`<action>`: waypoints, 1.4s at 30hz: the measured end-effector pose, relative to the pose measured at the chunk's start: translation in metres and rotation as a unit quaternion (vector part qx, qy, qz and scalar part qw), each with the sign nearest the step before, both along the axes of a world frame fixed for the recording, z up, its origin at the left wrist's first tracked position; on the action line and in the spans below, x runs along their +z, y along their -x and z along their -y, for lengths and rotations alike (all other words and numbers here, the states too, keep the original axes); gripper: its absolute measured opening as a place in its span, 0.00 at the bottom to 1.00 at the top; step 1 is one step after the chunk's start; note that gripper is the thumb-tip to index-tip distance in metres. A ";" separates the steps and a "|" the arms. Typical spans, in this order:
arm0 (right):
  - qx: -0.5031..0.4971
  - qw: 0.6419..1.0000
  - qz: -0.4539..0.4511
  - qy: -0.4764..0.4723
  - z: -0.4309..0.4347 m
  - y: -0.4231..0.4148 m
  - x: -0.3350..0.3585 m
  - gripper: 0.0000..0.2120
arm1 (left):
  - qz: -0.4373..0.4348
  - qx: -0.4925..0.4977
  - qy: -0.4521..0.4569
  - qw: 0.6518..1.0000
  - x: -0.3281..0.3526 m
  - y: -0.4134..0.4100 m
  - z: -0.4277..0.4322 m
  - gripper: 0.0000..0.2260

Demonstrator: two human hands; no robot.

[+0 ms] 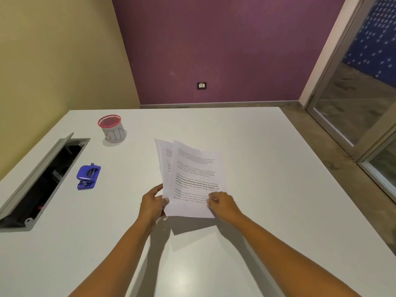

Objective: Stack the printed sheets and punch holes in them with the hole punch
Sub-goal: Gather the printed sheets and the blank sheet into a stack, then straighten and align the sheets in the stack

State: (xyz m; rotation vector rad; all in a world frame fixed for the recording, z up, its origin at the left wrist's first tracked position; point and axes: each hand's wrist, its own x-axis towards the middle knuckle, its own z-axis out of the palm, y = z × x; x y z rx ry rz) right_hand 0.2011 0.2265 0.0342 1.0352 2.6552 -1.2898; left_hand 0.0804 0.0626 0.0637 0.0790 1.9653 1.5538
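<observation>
White printed sheets (192,168) are held up off the surface (267,179), seen from the head camera with their top edges fanned out of line; at least three layers show at the left. The left grip (153,203) pinches the lower left corner with its thumb on the front page, and the right grip (221,203) pinches the lower right edge with curled fingers. The paper's shadow falls on the surface just below.

Well apart to the left lies a blue hole punch (88,177), untouched, with nothing between it and the hands. Beyond it stands a small cup (112,130) with a red mesh rim and a paper wrap lettered BIN. At the far left a grey cable hatch (32,221) is sunk into the surface, its lid raised and the inside dark.

The surface is plain white. A yellow wall (53,50) stands at the left and a purple wall (225,39) behind, with a socket plate (201,85) low on it, and a grey-framed glass door (353,108) at the right
</observation>
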 end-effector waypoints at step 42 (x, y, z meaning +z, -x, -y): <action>-0.080 0.910 -0.243 0.326 -0.015 0.008 0.078 0.16 | -0.082 -0.058 -0.177 0.979 0.066 0.052 0.038 0.10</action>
